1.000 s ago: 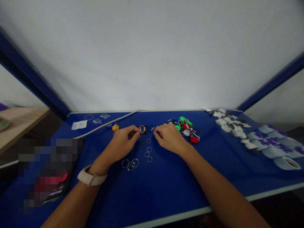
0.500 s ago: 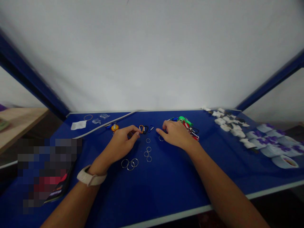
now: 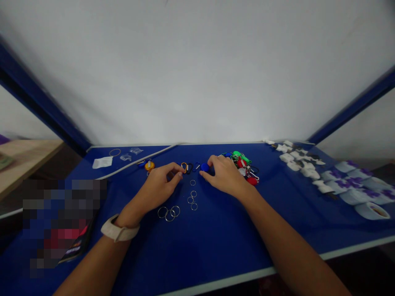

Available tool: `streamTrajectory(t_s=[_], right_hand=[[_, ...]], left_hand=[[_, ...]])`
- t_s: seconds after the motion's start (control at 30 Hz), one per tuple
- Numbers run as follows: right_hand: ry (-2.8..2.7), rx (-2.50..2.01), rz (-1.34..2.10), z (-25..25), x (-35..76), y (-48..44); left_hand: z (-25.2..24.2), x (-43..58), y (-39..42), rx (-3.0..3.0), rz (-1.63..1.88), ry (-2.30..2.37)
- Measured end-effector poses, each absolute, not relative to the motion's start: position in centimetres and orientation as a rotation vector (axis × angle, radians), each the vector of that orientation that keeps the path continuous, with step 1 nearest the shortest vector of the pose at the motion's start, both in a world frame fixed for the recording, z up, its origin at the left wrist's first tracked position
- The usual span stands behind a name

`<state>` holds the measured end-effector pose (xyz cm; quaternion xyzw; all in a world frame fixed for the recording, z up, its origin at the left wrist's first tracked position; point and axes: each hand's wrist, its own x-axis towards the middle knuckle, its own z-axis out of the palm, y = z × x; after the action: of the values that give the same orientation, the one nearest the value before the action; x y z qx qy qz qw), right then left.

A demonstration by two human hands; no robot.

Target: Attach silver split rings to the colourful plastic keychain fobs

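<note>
Blue-topped table [image 3: 216, 234] seen from above: the left hand [image 3: 157, 191] curls loosely just beside small carabiners [image 3: 187, 167], while the right hand [image 3: 225, 176] arches, thumb against a blue key tag [image 3: 204, 167], grip unclear, with split rings [image 3: 191, 195] lying between the hands.
</note>
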<state>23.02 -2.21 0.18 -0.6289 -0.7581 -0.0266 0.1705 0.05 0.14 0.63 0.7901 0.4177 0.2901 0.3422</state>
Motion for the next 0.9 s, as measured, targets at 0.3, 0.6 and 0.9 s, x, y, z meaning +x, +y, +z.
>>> streamTrajectory(t_s=[0.3,0.6,0.9], right_hand=[[-2.162,-1.209,0.08,0.7,20.5,-3.8],[-2.094,-1.163,0.211,0.4,20.0,-4.0],[-2.089,-1.225,0.334,0.5,20.5,-3.7]], left_hand=[[1.4,0.5,-0.7,1.932,0.789,0.91],[0.9,0.2,-0.5,1.734,0.87,0.746],[1.5,0.3,-0.4,1.662,0.956,0.857]])
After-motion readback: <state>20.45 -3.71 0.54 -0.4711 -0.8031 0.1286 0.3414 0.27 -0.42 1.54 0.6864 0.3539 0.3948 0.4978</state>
